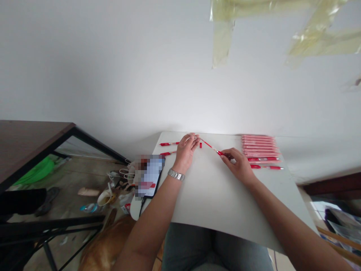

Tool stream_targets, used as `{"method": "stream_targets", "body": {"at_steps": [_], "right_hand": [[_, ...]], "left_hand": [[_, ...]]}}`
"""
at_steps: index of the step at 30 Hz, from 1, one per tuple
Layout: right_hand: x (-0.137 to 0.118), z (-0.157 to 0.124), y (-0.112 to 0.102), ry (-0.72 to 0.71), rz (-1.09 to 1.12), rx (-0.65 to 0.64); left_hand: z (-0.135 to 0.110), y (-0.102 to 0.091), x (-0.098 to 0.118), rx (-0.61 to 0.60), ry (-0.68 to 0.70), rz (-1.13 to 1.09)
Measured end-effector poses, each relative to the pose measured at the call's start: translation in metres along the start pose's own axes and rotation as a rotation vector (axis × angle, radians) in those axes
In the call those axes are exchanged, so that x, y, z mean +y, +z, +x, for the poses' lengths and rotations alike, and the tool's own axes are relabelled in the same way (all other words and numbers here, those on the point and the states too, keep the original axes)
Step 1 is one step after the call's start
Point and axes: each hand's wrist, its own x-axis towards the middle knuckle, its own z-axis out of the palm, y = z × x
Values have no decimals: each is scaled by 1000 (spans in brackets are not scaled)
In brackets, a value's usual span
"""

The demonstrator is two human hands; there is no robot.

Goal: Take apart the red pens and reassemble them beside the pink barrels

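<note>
My right hand (237,162) pinches the red grip end of a pen (210,146) whose thin red refill shows. The pen slants up and left to the fingers of my left hand (187,148), which are closed around its far end. A pale, clear part shows at those fingertips; its exact shape is too small to tell. Just right of my left fingers, a small red cap (200,145) stands on the white table (208,195). Two red pens lie partly behind my left hand, the upper pen (168,143) and the lower pen (168,153).
Several pink-wrapped pens (258,146) lie in a row at the back right, with a loose red pen (266,167) in front. A phone (153,177) rests on the left edge. A white wall (141,67) rises behind; a dark-framed table (36,139) stands left.
</note>
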Motion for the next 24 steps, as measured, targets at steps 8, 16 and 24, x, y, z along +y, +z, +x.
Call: {"method": "stream_targets", "body": {"at_steps": [8, 16, 24], "right_hand": [[-1, 0, -1, -10, 6, 18], [-2, 0, -2, -10, 5, 22], [-1, 0, -1, -22, 1, 12]], "left_hand": [[2, -1, 0, 51, 61, 43], [3, -3, -1, 60, 116, 21], [4, -4, -1, 64, 123, 21]]}}
